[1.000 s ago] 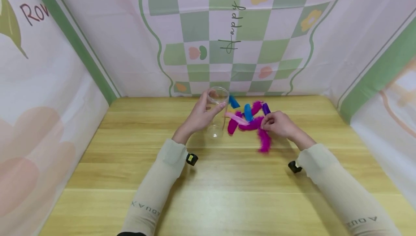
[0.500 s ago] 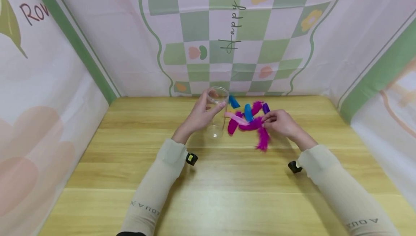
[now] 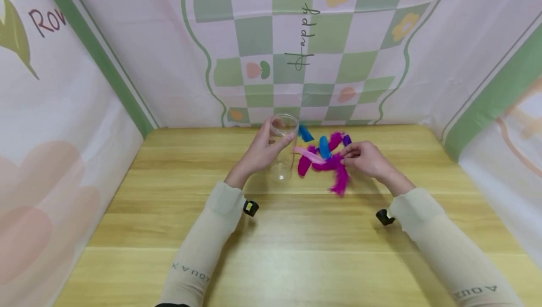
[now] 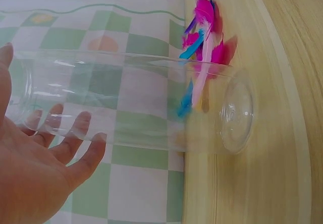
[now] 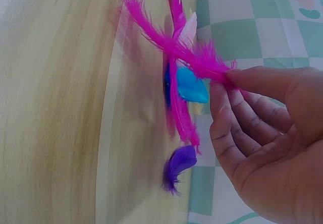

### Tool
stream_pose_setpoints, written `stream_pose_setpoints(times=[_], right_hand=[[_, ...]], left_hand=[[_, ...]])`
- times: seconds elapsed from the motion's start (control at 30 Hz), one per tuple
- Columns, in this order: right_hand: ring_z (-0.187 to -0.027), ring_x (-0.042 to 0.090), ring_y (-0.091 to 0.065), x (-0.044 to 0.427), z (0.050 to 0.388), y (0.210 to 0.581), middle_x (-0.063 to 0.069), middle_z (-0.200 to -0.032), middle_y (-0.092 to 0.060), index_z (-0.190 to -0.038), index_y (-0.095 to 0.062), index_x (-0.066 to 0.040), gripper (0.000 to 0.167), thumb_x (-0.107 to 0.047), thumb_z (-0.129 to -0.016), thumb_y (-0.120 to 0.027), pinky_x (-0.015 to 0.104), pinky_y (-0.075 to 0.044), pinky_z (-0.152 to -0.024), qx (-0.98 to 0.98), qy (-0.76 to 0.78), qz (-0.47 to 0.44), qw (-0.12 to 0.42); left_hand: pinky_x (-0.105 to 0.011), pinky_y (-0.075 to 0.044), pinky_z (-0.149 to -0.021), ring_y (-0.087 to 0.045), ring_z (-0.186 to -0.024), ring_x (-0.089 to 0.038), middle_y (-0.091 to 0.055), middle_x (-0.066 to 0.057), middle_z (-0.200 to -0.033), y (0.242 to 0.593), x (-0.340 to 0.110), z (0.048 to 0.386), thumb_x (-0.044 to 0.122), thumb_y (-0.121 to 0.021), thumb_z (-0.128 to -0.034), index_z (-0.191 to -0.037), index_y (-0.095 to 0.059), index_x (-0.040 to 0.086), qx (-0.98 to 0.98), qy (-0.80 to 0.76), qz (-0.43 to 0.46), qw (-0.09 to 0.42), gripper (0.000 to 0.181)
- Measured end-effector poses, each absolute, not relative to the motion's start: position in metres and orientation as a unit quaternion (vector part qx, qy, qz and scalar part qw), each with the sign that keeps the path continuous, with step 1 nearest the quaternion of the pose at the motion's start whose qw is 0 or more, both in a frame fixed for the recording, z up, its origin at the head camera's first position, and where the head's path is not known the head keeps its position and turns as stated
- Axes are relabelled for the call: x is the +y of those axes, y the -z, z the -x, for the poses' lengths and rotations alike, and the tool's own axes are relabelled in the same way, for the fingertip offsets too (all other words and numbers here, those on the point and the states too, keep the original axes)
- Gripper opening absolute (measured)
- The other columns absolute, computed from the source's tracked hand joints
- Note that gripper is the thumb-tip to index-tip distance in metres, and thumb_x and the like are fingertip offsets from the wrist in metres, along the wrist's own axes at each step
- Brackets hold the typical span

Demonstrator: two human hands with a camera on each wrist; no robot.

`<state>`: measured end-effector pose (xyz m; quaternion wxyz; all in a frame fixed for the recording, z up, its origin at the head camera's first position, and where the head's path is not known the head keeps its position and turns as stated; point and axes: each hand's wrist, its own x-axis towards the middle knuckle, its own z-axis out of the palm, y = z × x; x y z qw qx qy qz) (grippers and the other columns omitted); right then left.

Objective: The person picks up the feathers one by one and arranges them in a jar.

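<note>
My left hand (image 3: 259, 152) grips a clear plastic cup (image 3: 281, 156) around its upper part; the cup stands upright on the table, and nothing shows inside it. In the left wrist view the fingers (image 4: 81, 125) curve along the cup's side (image 4: 146, 103). Between thumb and forefinger, my right hand (image 3: 366, 159) pinches one end of a magenta feather (image 3: 340, 182), seen close in the right wrist view (image 5: 166, 45). Beneath and beside it lie several feathers: pink (image 3: 309, 154), blue (image 3: 324, 147), magenta (image 3: 304, 163) and purple (image 3: 347, 140).
The wooden table (image 3: 271, 250) reaches back to a hanging cloth with green checks (image 3: 288, 67). Another blue feather (image 3: 305, 133) lies close to the cup at the back. Patterned cloth also hangs at both sides.
The magenta feather pinched in my right hand has swung a little to the left at its lower end. My left hand still holds the cup in the same place.
</note>
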<state>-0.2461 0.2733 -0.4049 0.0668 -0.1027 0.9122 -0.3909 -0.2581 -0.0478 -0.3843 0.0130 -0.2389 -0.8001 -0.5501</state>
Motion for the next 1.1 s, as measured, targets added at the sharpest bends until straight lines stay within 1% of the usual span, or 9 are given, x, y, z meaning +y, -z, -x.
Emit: stream_pose_setpoints(times=[0.07, 0.2, 0.33, 0.43, 0.63, 0.9, 1.1], right_hand=[[-0.096, 0.026, -0.065, 0.272, 0.247, 0.403, 0.021, -0.105, -0.071, -0.113, -0.068, 0.007, 0.019, -0.004, -0.097, -0.066, 0.030, -0.058, -0.078, 0.911, 0.393, 0.105, 0.065], [-0.094, 0.025, -0.065, 0.272, 0.248, 0.400, 0.021, -0.105, -0.070, -0.113, -0.067, 0.008, 0.019, -0.003, -0.098, -0.065, 0.039, -0.060, -0.081, 0.908, 0.401, 0.107, 0.067], [-0.091, 0.025, -0.065, 0.273, 0.246, 0.398, 0.020, -0.103, -0.070, -0.114, -0.066, 0.009, 0.020, -0.003, -0.098, -0.065, 0.041, -0.060, -0.080, 0.905, 0.406, 0.103, 0.070], [-0.090, 0.025, -0.066, 0.273, 0.246, 0.397, 0.020, -0.102, -0.070, -0.113, -0.066, 0.009, 0.020, -0.003, -0.097, -0.066, 0.040, -0.060, -0.077, 0.904, 0.409, 0.105, 0.065], [-0.091, 0.034, -0.066, 0.272, 0.246, 0.397, 0.020, -0.101, -0.070, -0.111, -0.066, 0.009, 0.018, -0.002, -0.097, -0.067, 0.038, -0.060, -0.073, 0.902, 0.415, 0.107, 0.055], [-0.089, 0.032, -0.068, 0.266, 0.246, 0.395, 0.020, -0.099, -0.070, -0.108, -0.067, 0.010, 0.017, -0.001, -0.096, -0.068, 0.041, -0.061, -0.075, 0.900, 0.417, 0.113, 0.055], [-0.088, 0.032, -0.069, 0.265, 0.246, 0.391, 0.021, -0.101, -0.071, -0.107, -0.069, 0.007, 0.015, -0.003, -0.095, -0.070, 0.037, -0.061, -0.072, 0.901, 0.414, 0.124, 0.044]], left_hand=[[-0.044, -0.048, -0.105, -0.053, -0.124, -0.026, -0.049, -0.015, -0.142, 0.384, -0.048, 0.259, 0.045, -0.061, -0.1024, -0.147, -0.037, 0.008, -0.800, 0.550, 0.239, 0.016, 0.063], [-0.043, -0.048, -0.105, -0.053, -0.125, -0.026, -0.049, -0.013, -0.141, 0.383, -0.047, 0.260, 0.044, -0.061, -0.1024, -0.147, -0.037, 0.008, -0.798, 0.552, 0.240, 0.016, 0.062], [-0.043, -0.048, -0.105, -0.053, -0.125, -0.026, -0.049, -0.013, -0.142, 0.383, -0.046, 0.260, 0.045, -0.061, -0.1022, -0.147, -0.037, 0.009, -0.799, 0.550, 0.242, 0.010, 0.062], [-0.043, -0.048, -0.105, -0.053, -0.124, -0.026, -0.049, -0.013, -0.141, 0.383, -0.046, 0.260, 0.044, -0.062, -0.1022, -0.146, -0.038, 0.009, -0.800, 0.549, 0.241, 0.011, 0.061], [-0.043, -0.048, -0.104, -0.053, -0.123, -0.025, -0.050, -0.008, -0.139, 0.383, -0.045, 0.260, 0.044, -0.062, -0.1022, -0.145, -0.039, 0.009, -0.802, 0.548, 0.238, 0.011, 0.060], [-0.043, -0.049, -0.104, -0.054, -0.122, -0.025, -0.049, -0.008, -0.140, 0.385, -0.047, 0.258, 0.047, -0.061, -0.1018, -0.146, -0.039, 0.008, -0.806, 0.543, 0.236, 0.005, 0.063], [-0.044, -0.048, -0.106, -0.053, -0.123, -0.024, -0.049, -0.007, -0.141, 0.384, -0.046, 0.258, 0.049, -0.061, -0.1013, -0.146, -0.038, 0.012, -0.808, 0.539, 0.236, 0.013, 0.063]])
